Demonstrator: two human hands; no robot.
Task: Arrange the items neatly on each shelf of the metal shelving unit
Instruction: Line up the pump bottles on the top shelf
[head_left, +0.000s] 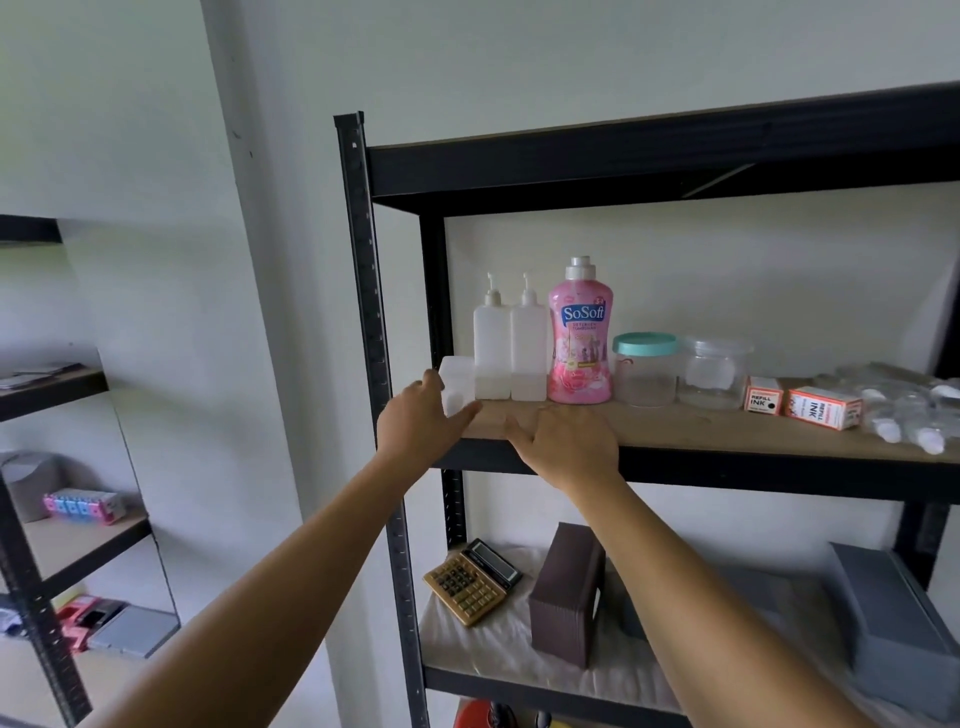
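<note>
A black metal shelving unit (779, 470) fills the right of the view. On its wooden shelf stand a small white box (458, 382), two white pump bottles (492, 345) (529, 348), a pink SoSoft bottle (581, 343), a teal-lidded jar (645, 369), a clear jar (714, 371), two orange ink boxes (763, 396) (822, 408) and clear plastic items (904, 410). My left hand (418, 418) is at the white box, thumb and fingers around its lower front. My right hand (569, 441) lies flat on the shelf's front edge, holding nothing.
On the shelf below lie a gold calculator (470, 579), a brown box (566, 597) and grey boxes (893, 629) on a white cloth. A second black rack (31, 597) at the left holds a grey bin and coloured items. A white wall stands behind.
</note>
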